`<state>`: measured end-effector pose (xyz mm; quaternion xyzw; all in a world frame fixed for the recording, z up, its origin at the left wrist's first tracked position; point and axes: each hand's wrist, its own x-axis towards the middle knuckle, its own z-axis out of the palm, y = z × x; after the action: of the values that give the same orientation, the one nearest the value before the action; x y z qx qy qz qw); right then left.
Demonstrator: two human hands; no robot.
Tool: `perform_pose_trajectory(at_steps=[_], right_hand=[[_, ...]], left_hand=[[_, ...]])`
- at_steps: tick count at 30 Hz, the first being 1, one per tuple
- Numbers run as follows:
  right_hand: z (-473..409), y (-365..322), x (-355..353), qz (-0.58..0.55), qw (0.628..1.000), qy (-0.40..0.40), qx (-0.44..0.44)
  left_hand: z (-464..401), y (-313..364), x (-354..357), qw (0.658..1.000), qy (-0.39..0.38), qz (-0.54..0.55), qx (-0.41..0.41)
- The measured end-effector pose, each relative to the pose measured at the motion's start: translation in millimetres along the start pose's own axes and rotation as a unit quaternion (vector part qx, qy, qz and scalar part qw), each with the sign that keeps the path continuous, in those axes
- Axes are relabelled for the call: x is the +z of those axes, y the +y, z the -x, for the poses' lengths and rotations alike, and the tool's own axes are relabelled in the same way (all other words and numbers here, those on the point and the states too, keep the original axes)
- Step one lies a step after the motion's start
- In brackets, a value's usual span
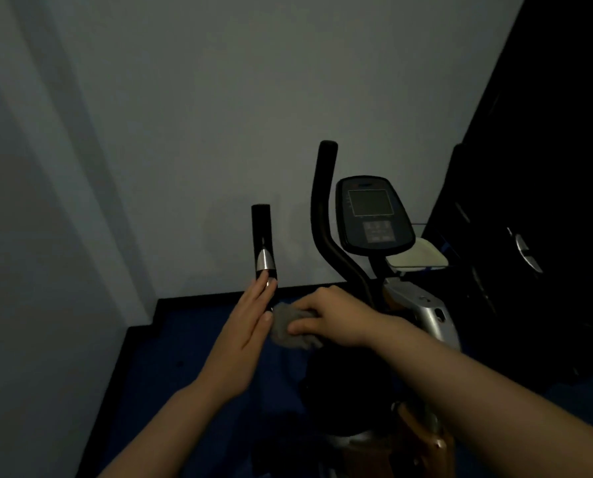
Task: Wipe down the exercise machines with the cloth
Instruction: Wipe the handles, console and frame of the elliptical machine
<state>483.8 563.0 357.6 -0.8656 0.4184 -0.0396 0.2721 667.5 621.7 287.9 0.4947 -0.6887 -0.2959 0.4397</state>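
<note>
Dim room, exercise bike against a pale wall. Left hand flat, fingers straight and together, pressed along the lower end of the near black handlebar grip, fingertips at its silver band. Right hand curled over a grey cloth, fingers bunched around it, just right of the left hand and low beside the same grip. Console screen unlit behind, taller curved handlebar to its left. Blue floor underneath.

Exercise bike on blue floor
</note>
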Motion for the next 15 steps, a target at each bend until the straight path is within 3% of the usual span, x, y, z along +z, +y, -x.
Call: perform_pose_trajectory(at_steps=[3,8,15], right_hand=[[11.3,7.9,-16.2,0.077,0.996,-0.037,-0.017],[12.6,1.5,-20.7,0.185,0.982,-0.033,-0.011],[3.9,6.8,-7.9,0.046,0.999,-0.007,0.013]], left_hand=[[4.2,5.3,-1.5,1.000,0.008,-0.009,-0.023],[8.3,9.7,2.0,0.999,0.019,-0.015,-0.034],[1.2,16.9,-9.9,0.998,0.033,-0.016,-0.043]])
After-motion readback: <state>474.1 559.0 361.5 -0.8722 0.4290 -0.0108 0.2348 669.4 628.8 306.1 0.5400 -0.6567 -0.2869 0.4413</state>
